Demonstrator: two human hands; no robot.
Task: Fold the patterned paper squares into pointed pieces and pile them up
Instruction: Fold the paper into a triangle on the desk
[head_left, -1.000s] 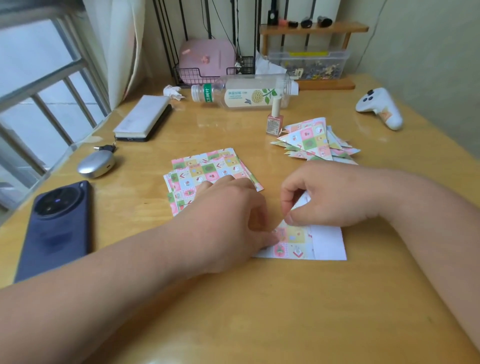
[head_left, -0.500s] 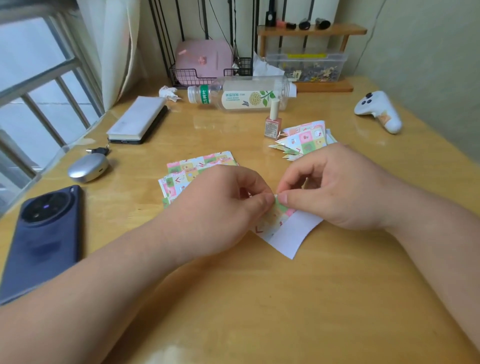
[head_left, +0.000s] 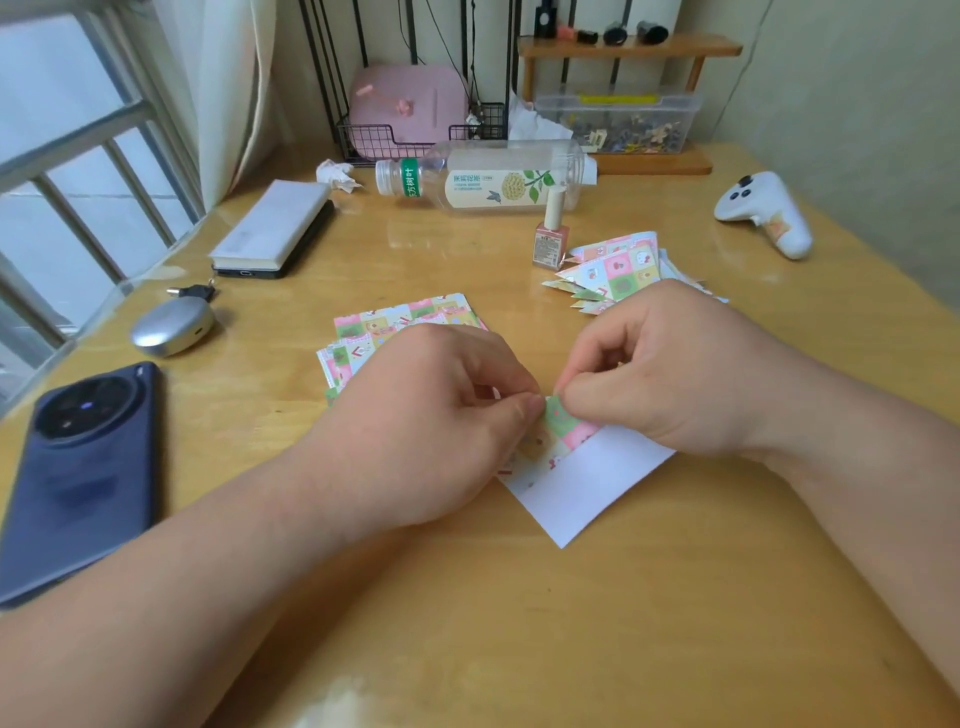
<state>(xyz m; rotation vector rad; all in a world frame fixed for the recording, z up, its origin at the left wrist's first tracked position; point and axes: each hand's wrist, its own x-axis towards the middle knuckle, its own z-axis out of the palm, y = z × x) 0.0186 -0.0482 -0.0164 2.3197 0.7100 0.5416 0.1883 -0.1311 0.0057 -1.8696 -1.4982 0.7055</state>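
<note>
A patterned paper square lies at the table's middle, turned like a diamond with its white underside showing and a patterned flap folded over it. My left hand and my right hand both pinch the flap's upper corner, fingertips almost meeting. Behind my left hand sits a stack of flat patterned squares, partly hidden. A pile of folded pointed pieces rests behind my right hand.
A pink nail polish bottle stands next to the pile, a plastic drink bottle lies behind it. A dark phone, a grey case and a notebook are at the left; a white controller at the right.
The paper was flat and square-on under my pressing hands; it has since been turned to a diamond and both hands have lifted to pinch the flap's corner. Little differs from half a second ago.
</note>
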